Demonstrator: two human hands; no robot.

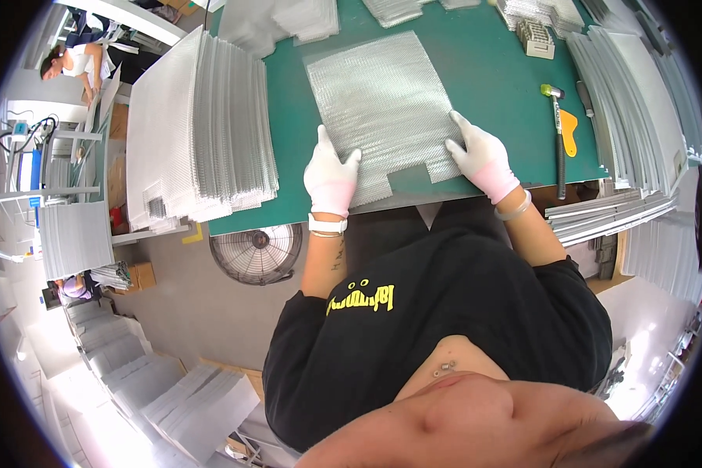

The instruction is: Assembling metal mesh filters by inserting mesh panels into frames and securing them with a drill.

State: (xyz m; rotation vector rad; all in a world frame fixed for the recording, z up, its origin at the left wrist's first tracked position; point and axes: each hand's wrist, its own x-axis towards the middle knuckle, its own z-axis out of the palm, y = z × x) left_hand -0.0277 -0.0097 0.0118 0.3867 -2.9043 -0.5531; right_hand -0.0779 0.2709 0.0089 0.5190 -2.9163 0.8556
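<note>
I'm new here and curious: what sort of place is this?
Probably a factory workshop: a silvery, textured sheet at a green workbench, a thick stack of similar sheets, and a hammer lying nearby.

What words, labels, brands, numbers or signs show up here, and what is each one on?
Wording is not copied out; here is where it stands:
Black shirt: large yellow lettering on the chest, upside down in this view.
Hammer: pale markings along the handle, too small to read.
Left forearm: dark script-like marks, too small to read.
Silver textured sheet: no lettering visible.
</note>
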